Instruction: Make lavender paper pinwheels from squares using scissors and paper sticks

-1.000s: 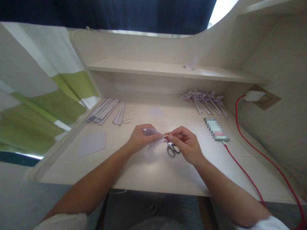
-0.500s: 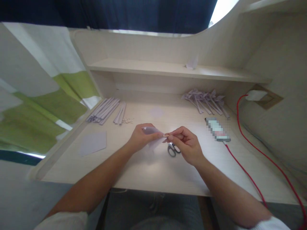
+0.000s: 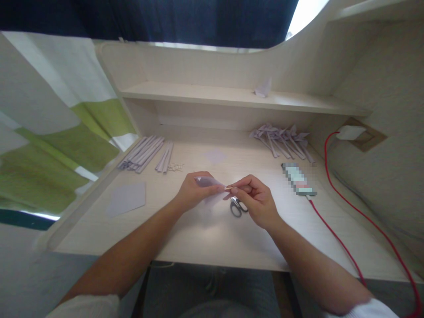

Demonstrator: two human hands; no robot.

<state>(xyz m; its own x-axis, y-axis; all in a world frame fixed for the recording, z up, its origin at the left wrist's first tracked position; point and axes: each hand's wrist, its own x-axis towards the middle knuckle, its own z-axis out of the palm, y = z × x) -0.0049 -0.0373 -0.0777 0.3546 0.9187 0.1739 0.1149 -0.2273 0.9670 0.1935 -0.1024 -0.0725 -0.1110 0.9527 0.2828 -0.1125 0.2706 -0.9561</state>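
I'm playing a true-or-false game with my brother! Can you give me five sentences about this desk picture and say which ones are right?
1. The left hand is holding paper. True.
2. The right hand is holding the scissors. False: it pinches a thin stick; the scissors lie on the desk.
3. A red cable is joined to the phone. True.
4. The pile of folded paper shapes sits on top of the shelf. False: that pile lies on the desk, lower than the shelf.
5. The curtain with green patches hangs on the left side. True.
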